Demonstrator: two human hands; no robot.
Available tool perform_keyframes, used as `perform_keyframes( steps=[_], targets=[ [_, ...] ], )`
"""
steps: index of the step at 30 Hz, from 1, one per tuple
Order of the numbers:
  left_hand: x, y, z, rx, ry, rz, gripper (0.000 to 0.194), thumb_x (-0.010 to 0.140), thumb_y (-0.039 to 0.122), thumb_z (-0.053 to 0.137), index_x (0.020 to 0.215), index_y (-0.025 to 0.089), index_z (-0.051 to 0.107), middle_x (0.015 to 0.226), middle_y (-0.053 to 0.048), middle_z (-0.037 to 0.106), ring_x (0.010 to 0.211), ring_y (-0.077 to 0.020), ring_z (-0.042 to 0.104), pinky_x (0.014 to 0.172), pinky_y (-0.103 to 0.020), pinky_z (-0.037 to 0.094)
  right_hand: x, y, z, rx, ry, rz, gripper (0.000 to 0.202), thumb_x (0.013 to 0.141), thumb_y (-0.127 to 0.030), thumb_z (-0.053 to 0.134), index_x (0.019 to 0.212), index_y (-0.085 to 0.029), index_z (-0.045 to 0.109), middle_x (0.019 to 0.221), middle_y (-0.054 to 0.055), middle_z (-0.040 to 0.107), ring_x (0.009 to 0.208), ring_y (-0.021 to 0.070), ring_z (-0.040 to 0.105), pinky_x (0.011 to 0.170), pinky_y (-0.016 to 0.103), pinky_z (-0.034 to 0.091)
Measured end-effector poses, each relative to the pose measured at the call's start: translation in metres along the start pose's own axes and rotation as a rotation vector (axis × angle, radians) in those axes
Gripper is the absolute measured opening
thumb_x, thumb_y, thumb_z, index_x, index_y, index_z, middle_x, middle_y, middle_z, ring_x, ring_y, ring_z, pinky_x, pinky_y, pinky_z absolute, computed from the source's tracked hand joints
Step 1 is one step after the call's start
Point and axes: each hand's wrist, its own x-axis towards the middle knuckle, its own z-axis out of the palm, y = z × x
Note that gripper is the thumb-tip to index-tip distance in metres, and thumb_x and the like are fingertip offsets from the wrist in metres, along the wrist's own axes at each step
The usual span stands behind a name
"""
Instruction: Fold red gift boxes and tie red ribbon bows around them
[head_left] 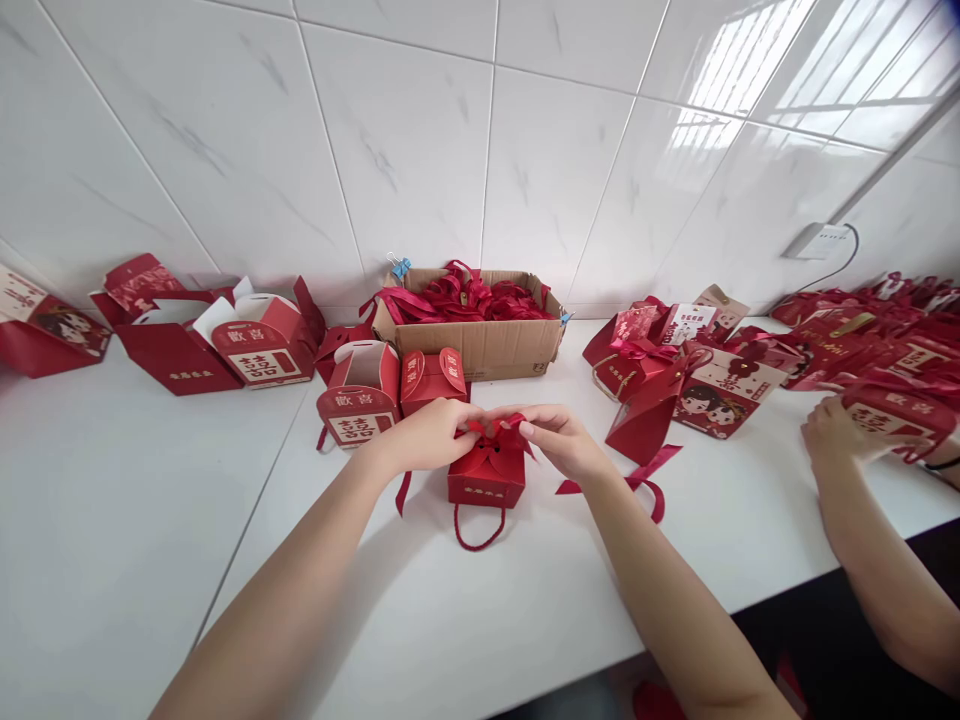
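Observation:
In front of me a small red gift box (486,478) stands on the white table, a cord handle (480,545) lying at its near side. Red ribbon (495,430) gathers over the box's top, between my two hands. My left hand (431,435) has its fingers closed on the ribbon at the left of the top. On the other side, my right hand (559,435) pinches the ribbon between thumb and fingers. Just beyond my left hand are a red box (433,378) and an open-topped red and white box (358,395).
A cardboard box (480,350) of red ribbons stands against the tiled wall. More boxes (262,345) stand at the left, others (724,390) at the right. A loose ribbon (652,480) lies near my right arm. A co-worker's hand (832,430) holds a red box (900,415).

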Motion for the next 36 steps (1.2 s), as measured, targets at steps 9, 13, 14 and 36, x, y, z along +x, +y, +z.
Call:
perform_keyframes(
  steps=[9, 13, 14, 36],
  targets=[
    [-0.002, 0.009, 0.007, 0.053, -0.012, -0.052, 0.027, 0.085, 0.03, 0.043, 0.102, 0.025, 0.065, 0.081, 0.0, 0.069, 0.068, -0.0183, 0.063, 0.059, -0.027, 0.046, -0.008, 0.029, 0.019, 0.09, 0.437, -0.012, 0.016, 0.07, -0.036, 0.077, 0.084, -0.028, 0.077, 0.084, 0.001, 0.075, 0.083, 0.019, 0.068, 0.083, 0.035, 0.053],
    [-0.011, 0.02, 0.006, 0.096, 0.016, -0.037, 0.027, 0.089, 0.044, 0.043, 0.098, 0.028, 0.064, 0.093, 0.001, 0.068, 0.079, -0.0195, 0.063, 0.062, -0.028, 0.047, -0.011, 0.027, 0.02, 0.046, 0.459, -0.037, 0.014, 0.07, -0.033, 0.078, 0.083, -0.028, 0.077, 0.081, 0.0, 0.074, 0.078, 0.0163, 0.066, 0.077, 0.031, 0.052],
    [-0.012, 0.023, 0.007, 0.095, 0.085, -0.035, 0.029, 0.089, 0.048, 0.044, 0.099, 0.029, 0.063, 0.1, 0.001, 0.067, 0.086, -0.02, 0.063, 0.066, -0.028, 0.048, -0.012, 0.026, 0.021, 0.028, 0.453, -0.042, 0.013, 0.071, -0.033, 0.077, 0.083, -0.027, 0.077, 0.081, 0.0, 0.073, 0.077, 0.0159, 0.065, 0.076, 0.03, 0.052],
    [0.005, 0.029, 0.024, -0.167, 0.488, 0.044, 0.017, 0.08, 0.035, 0.064, 0.075, 0.019, 0.07, 0.077, 0.001, 0.071, 0.074, -0.0143, 0.063, 0.067, -0.024, 0.047, -0.015, 0.02, 0.024, -0.203, 0.49, -0.074, 0.03, 0.074, -0.032, 0.073, 0.1, -0.026, 0.06, 0.074, -0.003, 0.069, 0.075, 0.0153, 0.065, 0.077, 0.031, 0.051]
  ],
)
